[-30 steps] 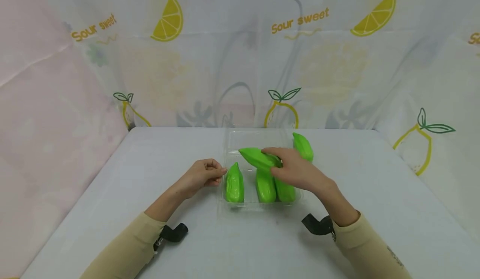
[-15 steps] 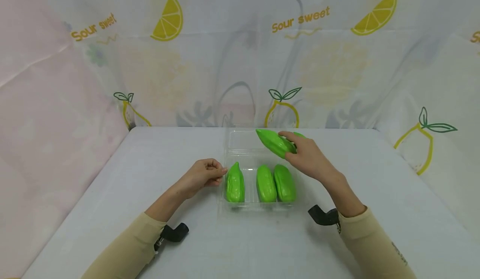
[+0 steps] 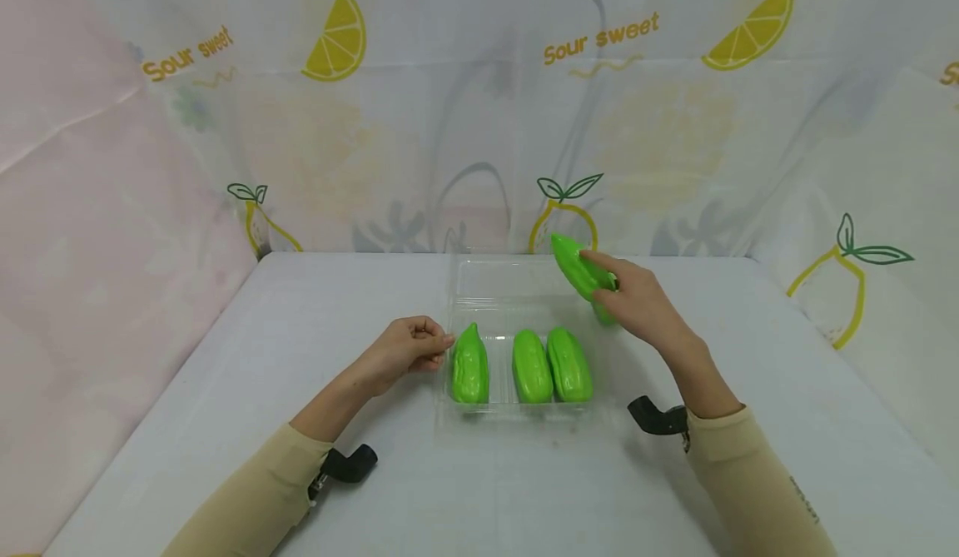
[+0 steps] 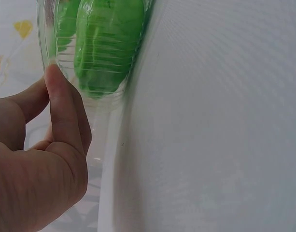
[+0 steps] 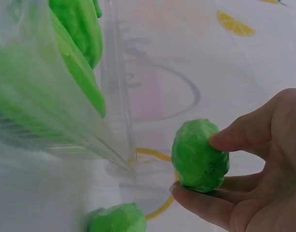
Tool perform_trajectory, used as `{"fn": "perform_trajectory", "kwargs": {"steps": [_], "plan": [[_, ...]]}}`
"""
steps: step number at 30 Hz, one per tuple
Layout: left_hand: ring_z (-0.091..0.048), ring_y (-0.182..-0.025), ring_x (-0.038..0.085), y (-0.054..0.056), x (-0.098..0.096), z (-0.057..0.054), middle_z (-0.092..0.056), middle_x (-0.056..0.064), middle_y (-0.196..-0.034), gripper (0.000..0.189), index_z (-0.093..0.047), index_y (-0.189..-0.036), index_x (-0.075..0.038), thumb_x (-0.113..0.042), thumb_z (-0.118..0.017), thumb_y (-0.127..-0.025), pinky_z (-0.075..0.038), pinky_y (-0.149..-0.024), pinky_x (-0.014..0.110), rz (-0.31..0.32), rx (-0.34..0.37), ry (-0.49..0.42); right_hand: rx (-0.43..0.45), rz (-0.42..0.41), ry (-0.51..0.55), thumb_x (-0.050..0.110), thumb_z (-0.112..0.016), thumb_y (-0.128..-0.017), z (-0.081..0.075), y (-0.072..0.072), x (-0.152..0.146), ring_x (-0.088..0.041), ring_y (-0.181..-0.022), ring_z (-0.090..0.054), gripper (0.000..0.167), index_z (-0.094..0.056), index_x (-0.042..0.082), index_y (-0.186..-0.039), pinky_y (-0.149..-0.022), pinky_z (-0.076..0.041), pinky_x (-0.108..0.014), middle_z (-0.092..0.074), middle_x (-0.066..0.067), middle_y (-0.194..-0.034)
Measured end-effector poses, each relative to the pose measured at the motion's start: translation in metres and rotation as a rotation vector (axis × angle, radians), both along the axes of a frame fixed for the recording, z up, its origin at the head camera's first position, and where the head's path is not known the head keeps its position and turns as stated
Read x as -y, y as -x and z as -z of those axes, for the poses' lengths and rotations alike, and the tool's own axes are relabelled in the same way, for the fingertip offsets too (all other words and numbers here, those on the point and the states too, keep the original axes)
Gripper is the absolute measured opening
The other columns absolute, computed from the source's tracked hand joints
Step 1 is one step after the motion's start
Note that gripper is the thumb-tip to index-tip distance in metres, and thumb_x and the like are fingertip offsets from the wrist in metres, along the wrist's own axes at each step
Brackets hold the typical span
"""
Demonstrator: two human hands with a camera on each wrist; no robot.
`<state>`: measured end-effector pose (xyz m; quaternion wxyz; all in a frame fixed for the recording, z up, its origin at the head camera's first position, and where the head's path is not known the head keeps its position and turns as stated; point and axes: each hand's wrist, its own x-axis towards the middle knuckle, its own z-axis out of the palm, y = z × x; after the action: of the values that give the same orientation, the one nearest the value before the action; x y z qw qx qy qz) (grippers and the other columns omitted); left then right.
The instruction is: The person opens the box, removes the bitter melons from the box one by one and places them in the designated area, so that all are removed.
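Above the table at the back right, my right hand (image 3: 637,300) grips a bright green bitter melon (image 3: 575,267) between thumb and fingers, its pointed end tilted up and left. In the right wrist view its knobbly blunt end (image 5: 198,154) faces the camera. Lower down, a second bitter melon (image 5: 119,220) lies on the table, mostly hidden behind the held one in the head view. My left hand (image 3: 408,347) pinches the left rim of a clear plastic clamshell box (image 3: 500,365). Inside it lie three bitter melons, one at the left (image 3: 469,367) and two together at the right (image 3: 550,367).
The box's clear lid (image 3: 498,280) stands folded open toward the back. A white cloth covers the table (image 3: 315,290), with a lemon-printed curtain (image 3: 419,124) behind and at the sides. Black wrist mounts (image 3: 655,417) stick out from both sleeves.
My right hand has carried the bitter melon from over the box up, back and to the right, toward the melon on the table. My left hand stays at the box rim.
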<state>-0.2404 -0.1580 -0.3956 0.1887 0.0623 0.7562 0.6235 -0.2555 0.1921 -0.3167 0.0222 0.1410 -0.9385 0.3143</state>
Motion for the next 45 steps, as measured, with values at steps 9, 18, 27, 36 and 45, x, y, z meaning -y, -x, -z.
{"fn": "perform_trajectory", "kwargs": {"steps": [9,18,27,36,45], "plan": [[-0.058,-0.064,0.006,0.0,0.0,0.0,-0.061,-0.002,-0.072,0.021,-0.057,-0.098,-0.001,-0.019,-0.066,-0.096,-0.055,-0.063,0.018,-0.001,0.0,0.001,0.053,0.064,0.011,0.012,-0.048,-0.096,-0.001,0.006,-0.018,-0.033,-0.099,-0.052,0.061,-0.033,0.014,-0.155,-0.079,-0.043,-0.042,-0.039,-0.023,-0.154],[-0.058,-0.065,0.006,0.0,0.0,0.0,-0.06,-0.001,-0.073,0.022,-0.056,-0.099,0.0,-0.019,-0.066,-0.096,-0.055,-0.064,0.018,0.0,0.005,-0.002,0.125,0.111,0.045,0.014,-0.049,-0.099,0.0,0.012,-0.038,-0.049,-0.14,-0.035,0.063,-0.025,0.013,-0.158,-0.098,-0.044,-0.059,-0.026,-0.025,-0.16],[-0.059,-0.065,0.006,0.0,0.0,-0.001,-0.061,-0.001,-0.073,0.021,-0.056,-0.1,0.0,-0.019,-0.066,-0.096,-0.055,-0.064,0.018,-0.003,0.004,-0.002,0.127,0.154,-0.009,0.013,-0.051,-0.098,0.012,0.024,-0.055,-0.051,-0.137,-0.036,0.064,-0.026,0.008,-0.157,-0.095,-0.044,-0.061,-0.031,-0.033,-0.155],[-0.058,-0.065,0.006,-0.001,-0.001,-0.003,-0.06,-0.002,-0.073,0.019,-0.056,-0.1,0.0,-0.017,-0.066,-0.096,-0.055,-0.063,0.018,-0.011,0.005,-0.002,0.171,0.172,-0.029,0.01,-0.05,-0.094,0.027,0.029,-0.061,-0.045,-0.128,-0.041,0.065,-0.027,0.002,-0.155,-0.092,-0.043,-0.054,-0.03,-0.034,-0.154],[-0.059,-0.064,0.006,-0.001,-0.001,-0.002,-0.061,-0.002,-0.072,0.02,-0.057,-0.101,0.0,-0.017,-0.066,-0.096,-0.055,-0.063,0.018,-0.01,0.002,0.002,0.14,0.193,-0.081,0.005,-0.047,-0.088,0.038,0.032,-0.063,-0.044,-0.115,-0.043,0.066,-0.031,-0.004,-0.151,-0.09,-0.041,-0.056,-0.036,-0.038,-0.148]]}}
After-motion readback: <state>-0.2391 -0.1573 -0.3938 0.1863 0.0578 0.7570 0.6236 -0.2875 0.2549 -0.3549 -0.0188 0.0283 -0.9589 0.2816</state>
